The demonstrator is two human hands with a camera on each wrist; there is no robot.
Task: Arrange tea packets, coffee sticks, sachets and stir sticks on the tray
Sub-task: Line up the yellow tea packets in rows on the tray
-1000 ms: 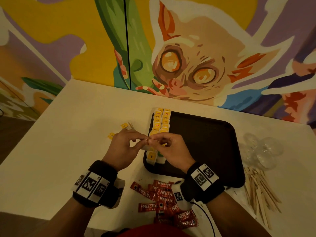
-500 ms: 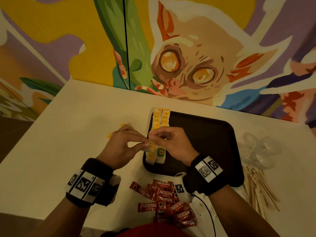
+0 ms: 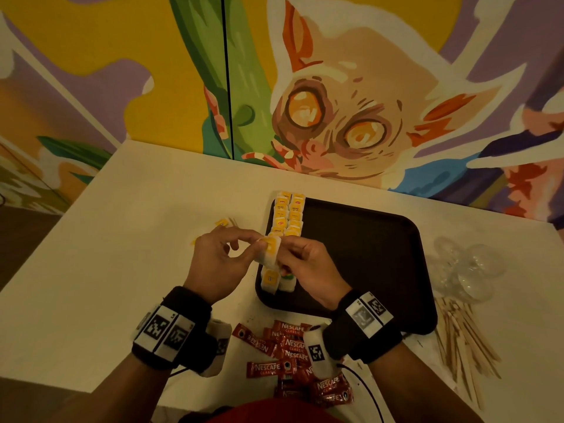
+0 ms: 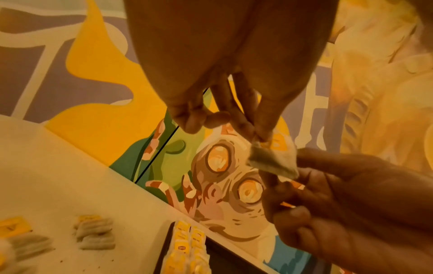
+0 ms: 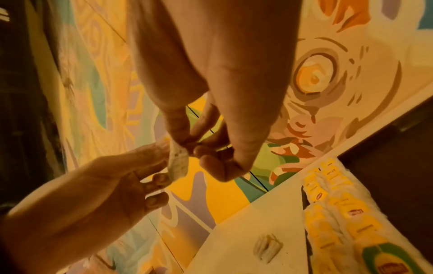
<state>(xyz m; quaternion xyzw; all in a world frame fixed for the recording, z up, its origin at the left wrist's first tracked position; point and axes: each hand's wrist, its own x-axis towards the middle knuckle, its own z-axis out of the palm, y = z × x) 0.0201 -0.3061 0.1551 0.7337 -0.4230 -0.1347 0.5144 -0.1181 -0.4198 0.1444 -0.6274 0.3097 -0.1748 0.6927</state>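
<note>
Above the tray's (image 3: 360, 251) 9 o'clock edge, both hands hold one tea packet (image 3: 271, 250) up off the bench (image 3: 91, 270). The left hand (image 3: 218, 264) closes its grip on the packet's left side with thumb and forefinger, the right hand (image 3: 305, 264) pinches the right side, other fingers loosely curled. Holding it between two grips likely lets the person flatten and square the soft pouch, tag up, before it joins the rows. Two neat columns of tea packets (image 3: 288, 213) already run along the tray's 9 o'clock side, from 11 o'clock down to 7, presumably to leave the dark middle free for the rest. At 6 o'clock off the tray lie red coffee sticks (image 3: 283, 349); at 4 o'clock, wooden stir sticks (image 3: 460, 337); at 3 o'clock, clear plastic pieces (image 3: 467, 270). A few loose tea bags (image 4: 95, 231) wait on the bench at 9 o'clock.
</note>
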